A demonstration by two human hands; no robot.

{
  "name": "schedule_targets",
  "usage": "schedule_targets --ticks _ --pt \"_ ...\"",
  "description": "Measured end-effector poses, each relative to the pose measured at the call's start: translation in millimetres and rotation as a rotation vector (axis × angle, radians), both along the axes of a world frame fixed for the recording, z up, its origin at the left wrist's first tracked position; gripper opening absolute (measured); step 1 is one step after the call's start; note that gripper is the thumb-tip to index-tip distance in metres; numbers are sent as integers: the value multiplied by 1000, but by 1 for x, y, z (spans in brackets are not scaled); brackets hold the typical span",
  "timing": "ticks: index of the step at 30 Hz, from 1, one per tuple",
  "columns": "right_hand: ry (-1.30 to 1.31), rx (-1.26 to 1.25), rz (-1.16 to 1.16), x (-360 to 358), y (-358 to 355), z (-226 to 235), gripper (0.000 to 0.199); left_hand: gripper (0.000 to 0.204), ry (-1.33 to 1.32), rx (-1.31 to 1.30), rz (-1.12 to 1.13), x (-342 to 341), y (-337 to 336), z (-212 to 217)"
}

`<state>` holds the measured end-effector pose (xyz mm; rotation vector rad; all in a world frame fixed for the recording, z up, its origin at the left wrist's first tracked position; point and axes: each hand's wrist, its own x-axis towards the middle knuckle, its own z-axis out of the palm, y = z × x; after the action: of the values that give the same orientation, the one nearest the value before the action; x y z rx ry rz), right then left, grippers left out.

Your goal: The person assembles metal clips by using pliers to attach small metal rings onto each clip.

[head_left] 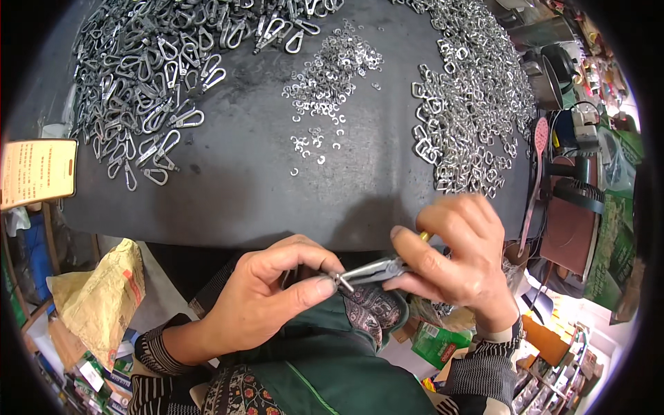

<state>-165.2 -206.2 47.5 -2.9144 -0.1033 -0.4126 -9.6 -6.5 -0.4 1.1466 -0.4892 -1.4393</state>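
Note:
My left hand (pixel 266 294) is closed, with thumb and forefinger pinching a small metal fitting (pixel 345 283) in front of my lap, just off the table's near edge. Most of that fitting is hidden by the fingers, so its full shape does not show. In my right hand (pixel 456 252) is a pair of pliers (pixel 377 270), the fingers wrapped round its handles. The jaws point left and touch the fitting at my left fingertips. A bit of yellow handle shows by the right forefinger.
On the dark table (pixel 242 173) lie heaps of metal snap hooks (pixel 166 76) at left, small C-shaped rings (pixel 328 79) in the middle and metal loops (pixel 470 104) at right. A phone-like panel (pixel 38 173) stands at the left edge; a pink fly swatter (pixel 539 138) is at right.

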Motion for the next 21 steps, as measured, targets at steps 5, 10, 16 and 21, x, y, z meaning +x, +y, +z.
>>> schedule_targets --ticks 5,10,16,21 --pt "-11 5 0 3 -3 -1 33 14 -48 -68 20 -5 0 -11" --pt "94 -7 5 -3 0 7 33 18 46 9 0 -4 0 -6" --pt "227 154 -17 -4 11 3 30 16 118 150 30 -15 26 -12" --pt "109 -43 -334 -2 -21 -26 25 34 254 431 276 -17 56 -75"
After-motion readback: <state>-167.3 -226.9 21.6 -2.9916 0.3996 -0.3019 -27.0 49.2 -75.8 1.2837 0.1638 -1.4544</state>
